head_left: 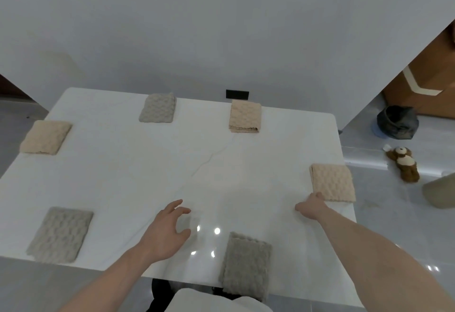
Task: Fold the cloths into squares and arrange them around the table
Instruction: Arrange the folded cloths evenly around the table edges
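**Six folded cloths ringed the table; your right hand was at the last one**

Your right hand (312,206) reached to the near corner of the beige cloth at the right edge (333,182), fingertips touching it; whether they pinched the fabric or only pressed on it, I could not tell. That cloth lay folded, its outer side right at the rim of the white table (152,171).

Your left hand (165,231) hovered over the bare near-middle of the top, fingers loosely spread and holding nothing.

The other cloths sat folded near the edges: a grey one at the near left (60,234), a grey one at the near edge (246,262) overhanging toward you, a beige one at the far left (45,137), a grey one at the far side (158,108) and a beige one beside it to the right (245,117). All lay well apart, and the whole centre of the top stayed open between them.

Off the table to the right, a brown plush bear (403,163) lay on the floor, with a dark bag (397,122) beyond it by the wall.
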